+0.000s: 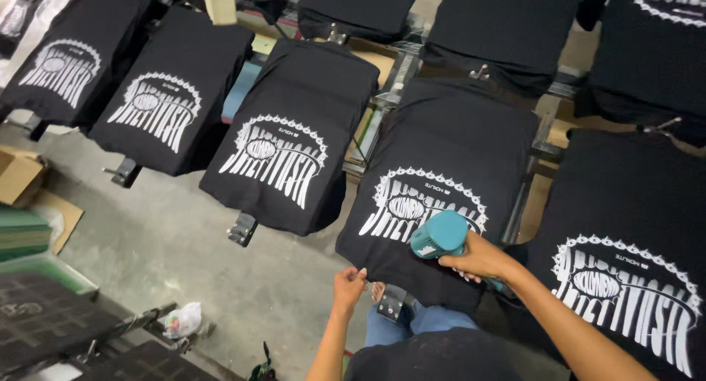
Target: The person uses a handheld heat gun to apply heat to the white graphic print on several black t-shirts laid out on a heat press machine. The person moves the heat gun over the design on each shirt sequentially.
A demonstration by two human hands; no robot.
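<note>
Heat gun (439,234), teal, barrel end toward the camera: your right hand (478,260) grips its handle, fingers wrapped tight around it, and holds it over the lower part of the white print (423,204) on the black shirt (448,175) directly in front of you. That shirt lies flat on a board. Your left hand (348,284) pinches the shirt's lower hem at its near left corner, fingers closed on the cloth. Metal bracket (390,304) shows under the board's near end, just beside your left hand. Blue jeans (419,321) show below it.

Neighbouring shirts, each black with the same white print: one to your right (625,263), partly behind your forearm; one to your left (290,142); two more further left (173,101) (70,61). Second row of black shirts (507,20) sits beyond, across the top. Concrete floor (169,241) lies below the boards. Cardboard box (18,176) stands at the left edge; crumpled plastic bag (182,319) lies near the bottom left.
</note>
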